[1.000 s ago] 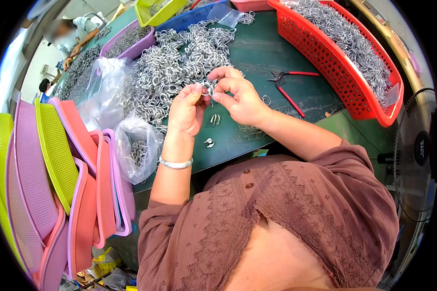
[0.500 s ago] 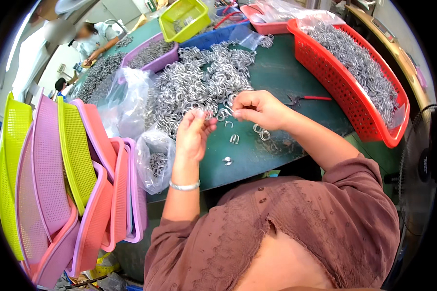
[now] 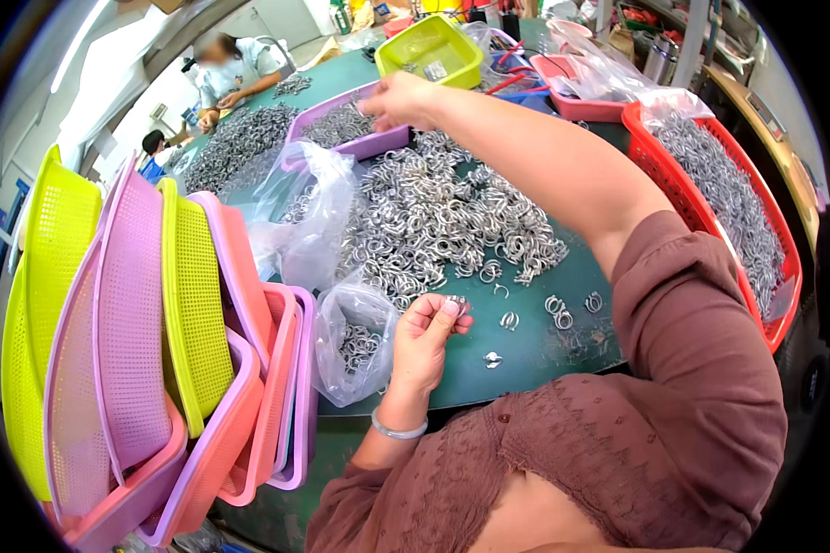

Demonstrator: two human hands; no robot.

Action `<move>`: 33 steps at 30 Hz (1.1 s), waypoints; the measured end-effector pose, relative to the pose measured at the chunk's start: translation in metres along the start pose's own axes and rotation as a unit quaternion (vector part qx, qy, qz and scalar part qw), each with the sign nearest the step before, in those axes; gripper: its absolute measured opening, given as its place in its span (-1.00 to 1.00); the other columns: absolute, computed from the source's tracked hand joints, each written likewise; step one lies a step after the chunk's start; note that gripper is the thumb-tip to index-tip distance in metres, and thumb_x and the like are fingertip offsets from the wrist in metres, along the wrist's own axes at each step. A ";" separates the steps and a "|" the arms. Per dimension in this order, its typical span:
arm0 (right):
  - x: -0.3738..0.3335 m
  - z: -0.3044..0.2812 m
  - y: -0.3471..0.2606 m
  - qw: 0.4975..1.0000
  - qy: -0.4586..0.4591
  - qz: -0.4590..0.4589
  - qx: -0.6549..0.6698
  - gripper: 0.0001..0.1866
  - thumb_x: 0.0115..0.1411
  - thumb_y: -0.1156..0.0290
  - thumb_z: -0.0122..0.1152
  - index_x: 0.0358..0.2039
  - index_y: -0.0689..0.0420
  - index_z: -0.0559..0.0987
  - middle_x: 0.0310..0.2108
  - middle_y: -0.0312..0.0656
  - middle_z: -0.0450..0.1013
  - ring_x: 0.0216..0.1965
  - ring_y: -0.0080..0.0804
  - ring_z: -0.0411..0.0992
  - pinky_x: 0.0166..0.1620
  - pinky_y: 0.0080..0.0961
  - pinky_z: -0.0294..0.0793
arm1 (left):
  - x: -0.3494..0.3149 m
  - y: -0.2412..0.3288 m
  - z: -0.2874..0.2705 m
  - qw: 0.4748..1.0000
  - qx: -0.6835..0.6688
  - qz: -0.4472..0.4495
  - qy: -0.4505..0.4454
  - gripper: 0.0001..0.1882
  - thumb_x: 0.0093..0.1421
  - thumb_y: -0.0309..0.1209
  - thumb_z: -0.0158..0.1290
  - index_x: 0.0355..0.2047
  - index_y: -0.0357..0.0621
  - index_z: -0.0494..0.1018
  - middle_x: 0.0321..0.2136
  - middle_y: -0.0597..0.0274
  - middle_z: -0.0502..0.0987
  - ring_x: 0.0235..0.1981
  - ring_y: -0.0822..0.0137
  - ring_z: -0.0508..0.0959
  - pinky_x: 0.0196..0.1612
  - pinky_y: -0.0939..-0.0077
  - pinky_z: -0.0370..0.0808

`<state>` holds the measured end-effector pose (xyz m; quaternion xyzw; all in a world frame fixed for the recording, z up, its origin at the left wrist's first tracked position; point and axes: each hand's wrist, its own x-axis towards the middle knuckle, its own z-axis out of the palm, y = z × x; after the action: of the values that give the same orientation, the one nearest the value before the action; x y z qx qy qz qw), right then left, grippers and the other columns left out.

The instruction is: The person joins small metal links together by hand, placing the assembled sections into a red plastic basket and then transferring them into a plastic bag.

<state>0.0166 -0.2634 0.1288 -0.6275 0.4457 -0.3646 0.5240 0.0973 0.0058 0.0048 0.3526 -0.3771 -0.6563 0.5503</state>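
Note:
My left hand (image 3: 422, 343) is closed near the table's front edge, its thumb and fingers pinching a small silver metal ring (image 3: 455, 302). My right hand (image 3: 401, 101) stretches far across the table to a purple basket (image 3: 374, 144) of small grey metal parts (image 3: 337, 126). Its fingers curl down at the basket's right side; what they grip, if anything, is hidden. Between the hands lies a large heap of silver metal rings (image 3: 433, 217). Several loose rings (image 3: 559, 311) lie on the green tabletop to the right of my left hand.
Stacked plastic baskets (image 3: 134, 323) stand at the left beside a clear bag (image 3: 355, 350) holding rings. A red basket (image 3: 710, 194) full of metal parts is at the right. A yellow-green basket (image 3: 433, 51) stands behind the purple one. A person (image 3: 240, 69) sits at the far left.
My right hand has left the front of the heap and reached away to the purple basket. My left hand still pinches near the heap. The view has shifted, showing more of the far side.

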 end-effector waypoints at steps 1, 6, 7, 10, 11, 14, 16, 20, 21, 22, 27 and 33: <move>0.001 0.002 -0.009 0.999 0.026 -0.012 -0.027 -0.67 0.02 0.38 0.14 -0.24 0.32 0.39 -0.43 -0.12 0.41 -0.52 -0.49 0.37 -0.45 -0.58 0.38 | 0.002 0.002 0.000 1.000 -0.002 0.003 0.000 -0.89 0.14 -0.42 -0.04 -0.45 -0.22 0.37 -0.46 0.19 0.48 -0.47 0.40 0.48 -0.37 0.58 0.42; -0.021 0.013 0.004 0.985 -0.034 -0.100 -0.140 -0.68 0.04 0.36 0.12 -0.24 0.30 0.41 -0.43 -0.20 0.39 -0.46 -0.54 0.35 -0.41 -0.62 0.38 | 0.006 0.012 0.001 0.996 0.019 0.075 0.033 -0.88 0.12 -0.46 -0.03 -0.38 -0.27 0.38 -0.45 0.19 0.47 -0.44 0.42 0.47 -0.33 0.59 0.41; -0.035 0.009 0.012 0.982 -0.092 -0.085 -0.143 -0.73 0.05 0.37 0.11 -0.28 0.27 0.43 -0.46 -0.25 0.38 -0.46 -0.56 0.34 -0.40 -0.62 0.38 | 0.008 0.013 0.000 0.995 0.027 0.088 0.039 -0.87 0.12 -0.46 -0.02 -0.36 -0.28 0.38 -0.44 0.19 0.47 -0.44 0.42 0.46 -0.33 0.59 0.41; -0.097 0.003 0.030 0.967 -0.211 -0.072 -0.123 -0.80 0.08 0.41 0.04 -0.31 0.25 0.45 -0.46 -0.29 0.41 -0.45 -0.57 0.39 -0.38 -0.63 0.38 | 0.010 0.014 -0.002 0.987 0.063 0.138 0.059 -0.93 0.09 -0.57 -0.02 -0.40 -0.31 0.37 -0.38 0.25 0.42 -0.39 0.47 0.43 -0.27 0.63 0.39; -0.117 -0.003 0.037 0.963 -0.237 -0.062 -0.114 -0.80 0.08 0.43 0.04 -0.30 0.25 0.45 -0.45 -0.29 0.41 -0.44 -0.58 0.38 -0.38 -0.63 0.38 | 0.013 0.015 0.003 0.983 0.082 0.150 0.065 -0.94 0.08 -0.59 -0.03 -0.40 -0.31 0.37 -0.36 0.24 0.41 -0.37 0.48 0.43 -0.26 0.64 0.39; -0.168 -0.019 0.049 0.954 -0.279 -0.075 -0.076 -0.79 0.06 0.49 0.04 -0.25 0.26 0.45 -0.44 -0.30 0.42 -0.44 -0.62 0.37 -0.36 -0.65 0.37 | 0.024 0.008 0.008 0.971 0.111 0.204 0.051 -0.86 0.07 -0.61 -0.03 -0.32 -0.32 0.37 -0.36 0.18 0.45 -0.36 0.43 0.46 -0.21 0.58 0.41; -0.190 -0.023 0.063 0.955 -0.252 -0.136 -0.074 -0.79 0.04 0.50 0.07 -0.28 0.29 0.47 -0.48 -0.24 0.44 -0.47 -0.60 0.36 -0.37 -0.63 0.38 | 0.026 -0.001 0.011 0.959 0.143 0.240 0.042 -0.89 0.07 -0.62 -0.03 -0.35 -0.31 0.37 -0.30 0.16 0.42 -0.33 0.43 0.46 -0.20 0.59 0.41; -0.214 -0.035 0.069 0.958 -0.211 -0.175 -0.089 -0.77 0.02 0.53 0.07 -0.26 0.28 0.47 -0.42 -0.23 0.45 -0.39 -0.59 0.37 -0.30 -0.61 0.37 | 0.029 -0.008 0.029 0.943 0.189 0.274 0.019 -0.92 0.02 -0.62 0.03 -0.42 -0.30 0.40 -0.25 0.19 0.36 -0.35 0.52 0.41 -0.31 0.72 0.37; -0.218 -0.039 0.071 0.958 -0.206 -0.174 -0.092 -0.76 0.03 0.53 0.07 -0.24 0.28 0.46 -0.39 -0.22 0.45 -0.36 -0.59 0.37 -0.27 -0.61 0.37 | 0.029 -0.011 0.032 0.944 0.185 0.273 0.018 -0.91 0.01 -0.62 0.04 -0.42 -0.30 0.41 -0.26 0.19 0.36 -0.36 0.53 0.41 -0.32 0.73 0.38; -0.223 -0.043 0.072 0.959 -0.200 -0.177 -0.093 -0.76 0.03 0.54 0.06 -0.24 0.28 0.46 -0.39 -0.22 0.45 -0.36 -0.59 0.38 -0.27 -0.60 0.37 | 0.028 -0.012 0.037 0.943 0.188 0.273 0.014 -0.91 0.01 -0.62 0.04 -0.42 -0.30 0.41 -0.26 0.19 0.36 -0.36 0.53 0.41 -0.32 0.72 0.38; -0.245 -0.059 0.071 0.960 -0.152 -0.210 -0.102 -0.78 0.04 0.56 0.04 -0.25 0.29 0.46 -0.39 -0.21 0.45 -0.35 -0.56 0.39 -0.26 -0.60 0.38 | 0.025 -0.016 0.059 0.933 0.211 0.291 -0.005 -0.89 0.01 -0.63 0.04 -0.41 -0.29 0.41 -0.26 0.19 0.36 -0.37 0.53 0.41 -0.31 0.72 0.38; -0.264 -0.072 0.081 0.967 -0.122 -0.214 -0.067 -0.78 0.04 0.59 0.00 -0.26 0.30 0.46 -0.38 -0.18 0.43 -0.36 -0.52 0.39 -0.27 -0.59 0.40 | 0.022 -0.019 0.077 0.942 0.209 0.263 -0.024 -0.90 0.01 -0.65 0.02 -0.41 -0.29 0.39 -0.25 0.19 0.36 -0.37 0.54 0.42 -0.29 0.71 0.40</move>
<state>-0.1529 -0.0429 0.0653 -0.7815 0.2570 -0.3586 0.4411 0.0180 -0.0053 0.0224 0.3318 -0.5980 -0.4026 0.6084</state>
